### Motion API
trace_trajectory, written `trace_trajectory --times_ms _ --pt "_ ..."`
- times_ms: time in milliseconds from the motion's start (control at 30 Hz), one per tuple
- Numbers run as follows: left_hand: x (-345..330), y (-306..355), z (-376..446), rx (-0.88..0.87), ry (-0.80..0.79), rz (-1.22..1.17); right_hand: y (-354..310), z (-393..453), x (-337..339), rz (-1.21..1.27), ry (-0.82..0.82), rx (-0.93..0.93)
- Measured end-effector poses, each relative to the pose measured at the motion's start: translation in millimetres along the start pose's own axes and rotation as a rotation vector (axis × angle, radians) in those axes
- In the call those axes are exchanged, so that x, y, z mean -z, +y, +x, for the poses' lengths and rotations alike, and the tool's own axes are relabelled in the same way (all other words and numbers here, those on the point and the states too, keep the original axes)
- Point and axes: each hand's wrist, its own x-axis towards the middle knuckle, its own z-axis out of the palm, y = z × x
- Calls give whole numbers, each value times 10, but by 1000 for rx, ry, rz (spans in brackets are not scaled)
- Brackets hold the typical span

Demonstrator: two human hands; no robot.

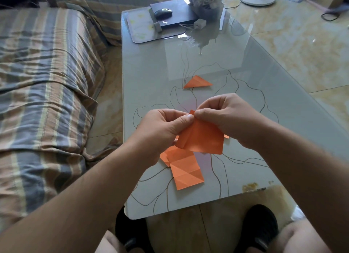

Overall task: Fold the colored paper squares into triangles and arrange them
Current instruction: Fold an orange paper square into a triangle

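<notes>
Glossy glass coffee table (151, 79) with a flower outline fills mid-frame. Both the left hand (162, 128) and right hand (226, 118) pinch the top corner of a thin orange paper square (204, 139), lifted probably to line up corners. One folded orange paper triangle (197, 82) sits farther up; creased orange sheets (185, 169) lie below.

We see held paper square (203, 137) orange, same orange on folded triangle (197, 81) and creased squares (184, 171). Counter (154, 79) pale grey-green glass, brown line-drawn flower pattern. Sofa cover (43, 79) striped: grey-blue, tan, cream. Floor (302, 45) marbled beige-yellow tile. Box (175, 14) black; mouse (162, 12) black with white patch. We note black shoes (260, 228).
</notes>
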Motion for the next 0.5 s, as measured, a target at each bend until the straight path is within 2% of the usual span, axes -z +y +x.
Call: trace_trajectory --times_ms 500 --pt "62 18 -1 62 -35 139 -38 24 32 39 41 81"
